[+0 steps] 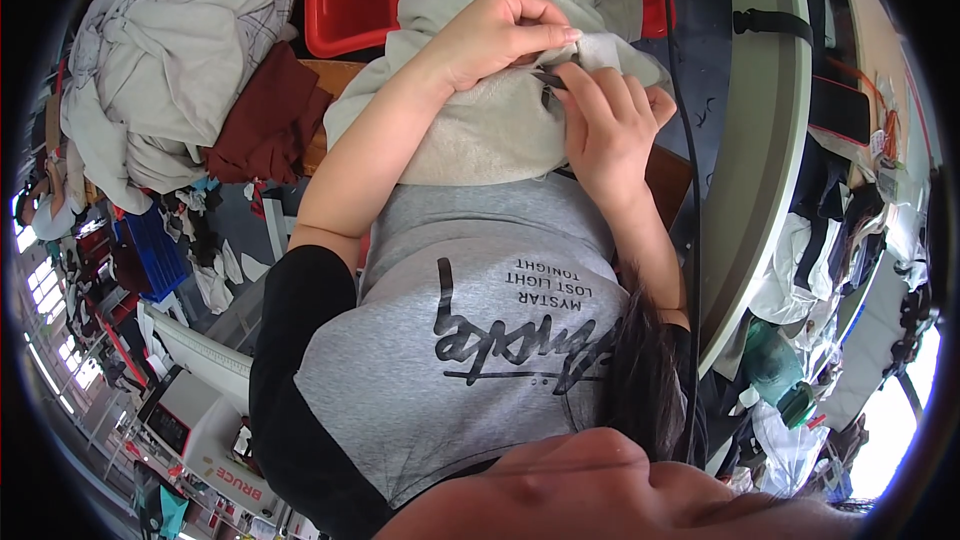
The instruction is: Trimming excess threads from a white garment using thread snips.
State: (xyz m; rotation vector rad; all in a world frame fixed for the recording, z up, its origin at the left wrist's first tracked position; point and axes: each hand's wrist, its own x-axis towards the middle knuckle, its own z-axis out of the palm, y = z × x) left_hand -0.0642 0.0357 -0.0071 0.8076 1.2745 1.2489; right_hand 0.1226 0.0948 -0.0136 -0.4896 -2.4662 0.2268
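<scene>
A pale beige-grey cloth garment [480,138] lies bunched over my lap and runs up into the red bin in front of me. My left hand [505,38] is closed on a fold of it, thumb and forefinger pinching the fabric. Just to the right, my right hand [615,125] grips a small dark pointed tool [549,81], with the tip against the cloth below my left fingers. The tool looks like thread snips, but most of it is hidden by the fingers.
The red plastic bin [345,0] stands in front. At left are a heap of pale garments [170,50] and dark red cloth [268,115]. A curved pale table edge [765,140] runs along my right, with a dark cable [690,190] beside it. Blue crates [152,250] stand farther left.
</scene>
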